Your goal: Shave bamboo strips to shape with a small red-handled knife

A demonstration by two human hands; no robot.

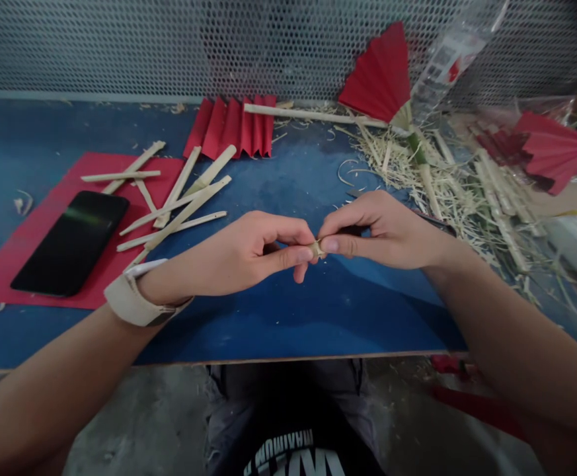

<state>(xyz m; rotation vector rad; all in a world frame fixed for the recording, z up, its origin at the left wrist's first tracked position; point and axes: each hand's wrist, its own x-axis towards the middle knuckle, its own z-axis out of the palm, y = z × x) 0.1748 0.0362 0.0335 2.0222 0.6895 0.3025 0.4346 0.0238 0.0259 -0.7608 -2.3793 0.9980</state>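
My left hand and my right hand meet fingertip to fingertip above the blue table. Between them is a short pale piece, bamboo- or wood-like, mostly hidden by the fingers. Thumb and fingers of each hand pinch it from opposite sides. Left of my left hand lie several pale whittled sticks, some resting on a flat red sheet. Beyond my right hand is a heap of pale shavings. A red pleated fan on a green stem stands behind it.
A black phone lies on the red sheet. Folded red paper and a long stick are at the back. A plastic bottle leans by the perforated metal panel. Another red fan is at right.
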